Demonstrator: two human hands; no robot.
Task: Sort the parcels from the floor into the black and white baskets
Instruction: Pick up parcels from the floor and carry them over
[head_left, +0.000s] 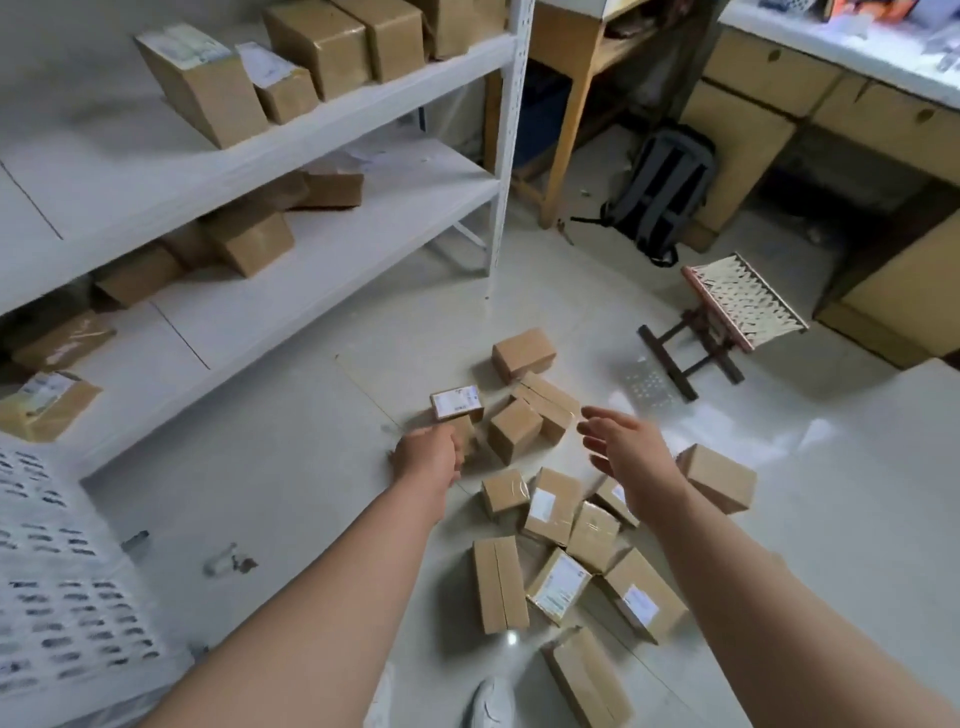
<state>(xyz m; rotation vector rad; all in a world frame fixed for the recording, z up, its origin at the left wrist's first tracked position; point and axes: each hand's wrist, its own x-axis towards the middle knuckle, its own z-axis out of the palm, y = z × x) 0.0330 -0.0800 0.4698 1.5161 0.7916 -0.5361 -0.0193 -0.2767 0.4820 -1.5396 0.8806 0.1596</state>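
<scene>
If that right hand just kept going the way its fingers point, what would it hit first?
Most likely the taped brown parcel just past its fingertips; the open right hand aims forward-left at it. The hand's height above the floor is unclear, so it might pass over.

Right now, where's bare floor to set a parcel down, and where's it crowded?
Bare floor lies between the shelf and the left hand; more right of the right hand, near the stool. Crowded: the parcel pile around both hands.
</scene>
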